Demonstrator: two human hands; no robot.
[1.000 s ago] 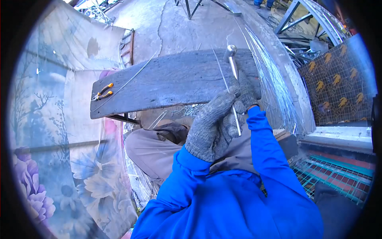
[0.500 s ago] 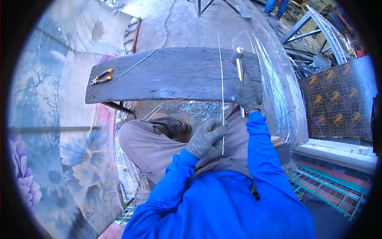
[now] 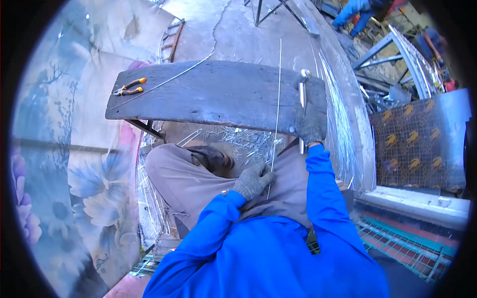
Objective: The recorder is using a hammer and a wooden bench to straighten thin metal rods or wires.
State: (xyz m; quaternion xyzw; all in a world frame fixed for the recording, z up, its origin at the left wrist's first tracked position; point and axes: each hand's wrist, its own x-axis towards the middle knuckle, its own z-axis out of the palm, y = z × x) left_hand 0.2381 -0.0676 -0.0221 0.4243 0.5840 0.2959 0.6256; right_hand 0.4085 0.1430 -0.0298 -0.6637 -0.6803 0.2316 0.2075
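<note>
In my left hand, in a grey glove, a long thin metal rod is pinched near its lower end. The rod runs from my lap up over the dark wooden bench and past its far edge. My right hand, gloved alike, is closed round the shiny metal handle of a hammer at the bench's right end. The hammer's head points away from me, and the handle's butt shows below the glove. Pliers with orange and black handles lie at the bench's left end.
Another thin rod lies across the bench's left part. Cut metal pieces litter the floor beneath. Long rods are bundled on the right. A flowered cloth hangs at left. Two people are at the far right.
My left hand has drawn slightly nearer my body with the rod, whose lower end has swung left. My right hand still holds the hammer. The view has shifted somewhat.
</note>
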